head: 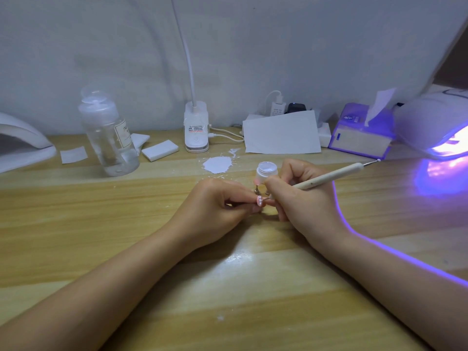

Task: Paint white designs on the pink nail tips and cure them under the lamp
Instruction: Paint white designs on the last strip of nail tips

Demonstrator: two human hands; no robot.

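While white dots already show on the pink nail tip [336, 200], pinched over the desk [126, 224] by left hand [217, 211]; right hand [304, 196] grasping dotting pen [336, 174] beside it. More tips apparently waiting behind on stands [257, 191]; curing under lit lamp [435, 127] still ahead.

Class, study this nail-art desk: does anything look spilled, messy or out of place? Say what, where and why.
Yes. A dried white paint patch with splattered edges lies straight on the wooden desk, behind the hands and beside the small open jar, not on a palette. Faint white smears also mark the desk between the forearms.
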